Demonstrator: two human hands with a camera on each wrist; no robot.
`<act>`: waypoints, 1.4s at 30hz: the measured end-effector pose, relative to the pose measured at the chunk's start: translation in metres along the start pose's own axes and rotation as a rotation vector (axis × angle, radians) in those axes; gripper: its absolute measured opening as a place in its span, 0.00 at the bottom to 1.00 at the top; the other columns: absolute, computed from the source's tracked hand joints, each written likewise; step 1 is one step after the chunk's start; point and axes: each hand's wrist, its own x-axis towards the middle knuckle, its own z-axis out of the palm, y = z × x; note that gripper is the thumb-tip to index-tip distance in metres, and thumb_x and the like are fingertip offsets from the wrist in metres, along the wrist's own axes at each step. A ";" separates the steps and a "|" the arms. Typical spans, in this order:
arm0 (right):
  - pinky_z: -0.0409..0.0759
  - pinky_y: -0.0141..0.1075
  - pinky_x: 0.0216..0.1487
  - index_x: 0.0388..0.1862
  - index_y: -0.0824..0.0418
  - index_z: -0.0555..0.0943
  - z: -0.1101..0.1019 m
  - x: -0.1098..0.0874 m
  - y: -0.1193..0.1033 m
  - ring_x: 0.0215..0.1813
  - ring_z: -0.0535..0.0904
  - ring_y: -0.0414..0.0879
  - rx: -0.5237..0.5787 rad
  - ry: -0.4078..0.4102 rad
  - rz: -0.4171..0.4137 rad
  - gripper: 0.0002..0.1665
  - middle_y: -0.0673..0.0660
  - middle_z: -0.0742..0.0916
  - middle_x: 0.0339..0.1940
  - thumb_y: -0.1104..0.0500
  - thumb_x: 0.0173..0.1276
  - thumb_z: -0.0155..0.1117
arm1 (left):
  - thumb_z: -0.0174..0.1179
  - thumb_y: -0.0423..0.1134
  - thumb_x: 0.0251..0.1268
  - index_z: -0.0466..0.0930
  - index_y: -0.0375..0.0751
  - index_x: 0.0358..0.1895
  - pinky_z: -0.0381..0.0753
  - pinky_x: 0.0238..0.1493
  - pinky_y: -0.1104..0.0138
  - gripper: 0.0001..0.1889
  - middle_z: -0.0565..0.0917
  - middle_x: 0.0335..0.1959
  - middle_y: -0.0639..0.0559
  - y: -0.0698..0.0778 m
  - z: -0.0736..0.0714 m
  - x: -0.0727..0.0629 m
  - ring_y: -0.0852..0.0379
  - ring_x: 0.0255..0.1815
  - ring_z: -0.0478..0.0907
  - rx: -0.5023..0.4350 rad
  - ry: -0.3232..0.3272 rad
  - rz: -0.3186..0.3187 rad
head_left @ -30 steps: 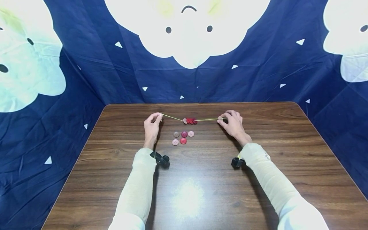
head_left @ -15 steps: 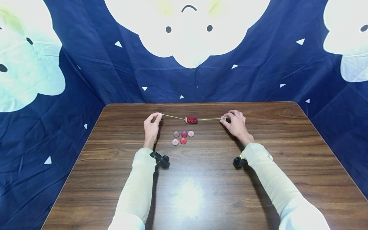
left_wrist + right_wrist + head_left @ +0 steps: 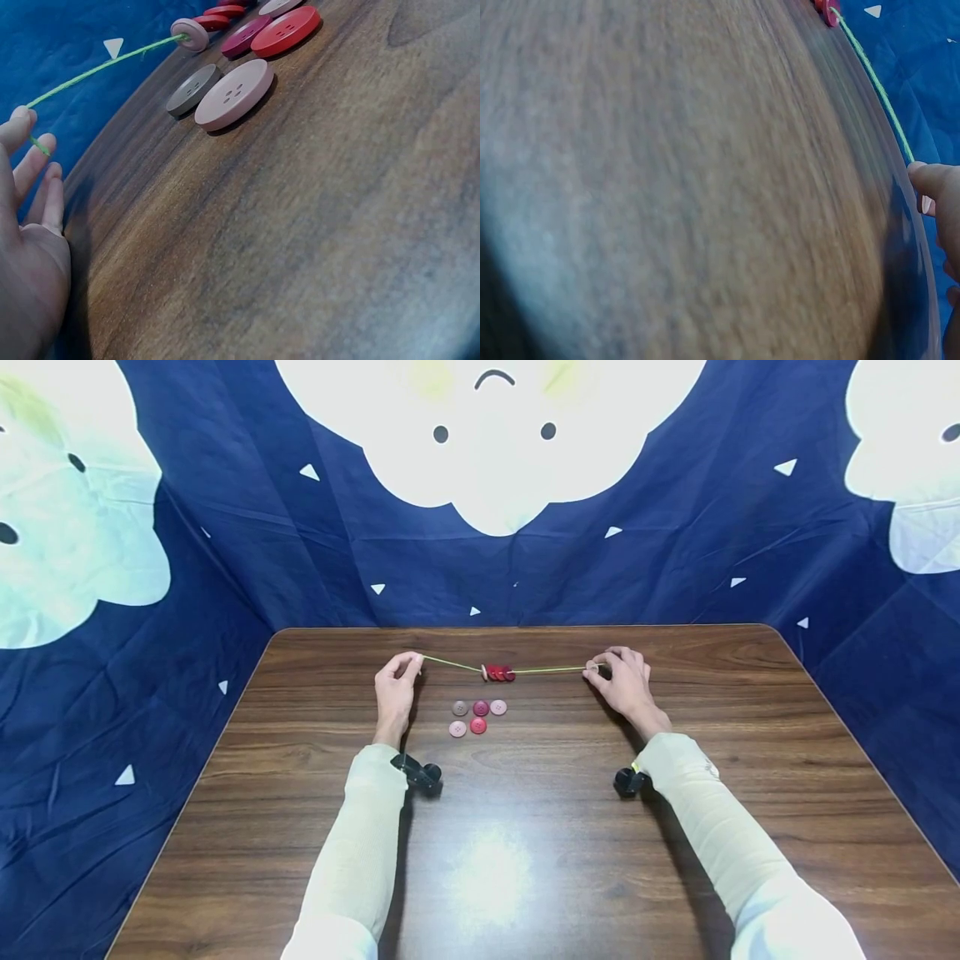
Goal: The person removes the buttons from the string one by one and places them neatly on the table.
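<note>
My left hand point(image 3: 395, 697) pinches one end of a green string point(image 3: 105, 69) between thumb and fingertip, a short tail hanging below. Several buttons point(image 3: 501, 673), pink at the left, then red to dark red, are threaded midway on the string, just above the table. At the other side, my right hand point(image 3: 628, 689) pinches a pale button point(image 3: 592, 667) and the string between thumb and finger; its fingers partly hide the button. Below the strung buttons lie a grey-brown button point(image 3: 460, 708), a maroon button point(image 3: 481, 708), a red button point(image 3: 478, 726) and two pink buttons point(image 3: 457, 729).
The wooden table point(image 3: 525, 793) has its back edge close behind both hands. A blue cloth point(image 3: 345, 568) printed with white clouds hangs behind it and at both sides. Black wrist cameras point(image 3: 423, 777) sit on both sleeves.
My right hand has moved a little to the right with the pale button, away from the strung buttons. The leftmost strung button has turned edge-on. The left hand has stayed in place.
</note>
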 end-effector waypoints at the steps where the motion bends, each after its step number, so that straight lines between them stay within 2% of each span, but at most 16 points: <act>1: 0.51 0.58 0.65 0.49 0.60 0.79 -0.001 0.000 0.000 0.68 0.58 0.65 -0.001 0.000 0.001 0.21 0.66 0.71 0.64 0.46 0.67 0.62 | 0.64 0.42 0.62 0.83 0.36 0.40 0.72 0.39 0.72 0.12 0.79 0.32 0.39 0.000 0.000 0.000 0.62 0.32 0.74 0.001 0.000 -0.004; 5: 0.51 0.58 0.65 0.47 0.60 0.79 -0.002 0.000 0.001 0.68 0.58 0.65 -0.005 0.006 0.013 0.20 0.66 0.71 0.64 0.46 0.67 0.62 | 0.64 0.42 0.62 0.83 0.34 0.42 0.72 0.40 0.71 0.13 0.79 0.34 0.35 0.000 -0.001 0.001 0.59 0.34 0.74 -0.011 -0.008 -0.020; 9: 0.51 0.58 0.64 0.47 0.60 0.79 -0.003 -0.001 0.002 0.67 0.58 0.64 -0.008 0.014 0.024 0.20 0.66 0.71 0.64 0.46 0.67 0.62 | 0.63 0.40 0.63 0.82 0.32 0.43 0.72 0.41 0.69 0.13 0.77 0.38 0.28 0.001 -0.001 0.001 0.51 0.37 0.75 -0.022 -0.025 -0.025; 16: 0.52 0.59 0.64 0.47 0.62 0.79 -0.004 -0.004 0.005 0.66 0.59 0.65 -0.024 0.038 0.032 0.20 0.67 0.73 0.62 0.48 0.66 0.62 | 0.61 0.36 0.65 0.81 0.27 0.44 0.73 0.42 0.66 0.13 0.75 0.40 0.23 0.025 -0.003 -0.011 0.40 0.41 0.74 0.002 -0.047 -0.026; 22: 0.51 0.58 0.65 0.48 0.62 0.79 -0.004 -0.003 0.008 0.66 0.59 0.64 -0.036 0.040 0.040 0.20 0.67 0.72 0.62 0.48 0.66 0.63 | 0.61 0.35 0.65 0.81 0.27 0.43 0.74 0.42 0.66 0.12 0.77 0.39 0.25 0.030 -0.003 -0.015 0.44 0.39 0.75 -0.004 -0.043 -0.024; 29: 0.51 0.58 0.65 0.47 0.62 0.79 -0.006 -0.003 0.008 0.65 0.59 0.65 -0.044 0.051 0.057 0.20 0.67 0.72 0.62 0.48 0.66 0.63 | 0.64 0.42 0.63 0.83 0.36 0.40 0.73 0.42 0.67 0.11 0.78 0.37 0.31 0.000 -0.001 0.000 0.56 0.34 0.75 -0.011 0.001 -0.011; 34: 0.50 0.58 0.66 0.46 0.62 0.78 -0.007 -0.003 0.009 0.66 0.59 0.64 -0.054 0.056 0.069 0.20 0.67 0.72 0.63 0.48 0.66 0.63 | 0.63 0.43 0.63 0.83 0.33 0.43 0.73 0.43 0.66 0.15 0.78 0.40 0.29 -0.001 -0.001 0.000 0.57 0.35 0.75 -0.013 -0.008 -0.014; 42: 0.50 0.58 0.66 0.47 0.62 0.78 -0.008 -0.005 0.011 0.67 0.58 0.65 -0.064 0.062 0.088 0.20 0.67 0.71 0.63 0.48 0.66 0.62 | 0.64 0.41 0.63 0.83 0.37 0.40 0.74 0.41 0.69 0.10 0.80 0.37 0.33 -0.001 -0.001 0.000 0.64 0.31 0.75 -0.010 0.002 -0.005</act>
